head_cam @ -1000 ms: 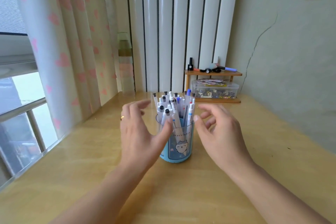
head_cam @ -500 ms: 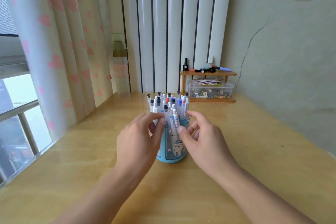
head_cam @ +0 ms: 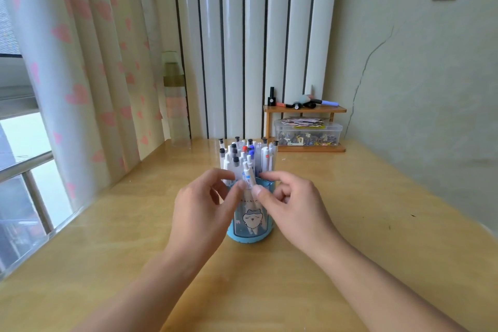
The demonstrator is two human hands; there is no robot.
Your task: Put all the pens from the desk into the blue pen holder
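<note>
Head cam puts the holder (head_cam: pixel 250 219) dead center on the desk (head_cam: pixel 350 224), stuffed with pens (head_cam: pixel 244 160) that stand upright with their caps well above the rim. I can't spot any loose pens on the desk in this shot, so my guess is the job is basically done and this is just tidying.

What could go wrong: that holder is tall, narrow and top-heavy with so many pens in it. A sideways nudge from either hand could tip it, and then the whole bundle spills across the desk. The front pen (head_cam: pixel 248 176) also sits a bit tilted and lower than the rest — push it down too hard and it might jam between its neighbours or lever one of them up and out. The pack looks tight, so forcing anything is the risk.

Hands: both come in from below, forearms angled toward the middle, one on each side of the holder's top. The left hand (head_cam: pixel 200 205) has its fingers curled, with thumb and forefinger closing toward that front pen at the rim. The right hand (head_cam: pixel 293 203) mirrors it, thumb tip right at the pen's lower barrel and forefinger reaching over the rim. Looks like both are pinching or at least touching that one pen — the left one's contact is harder to call. Neither hand grips the holder itself.
</note>
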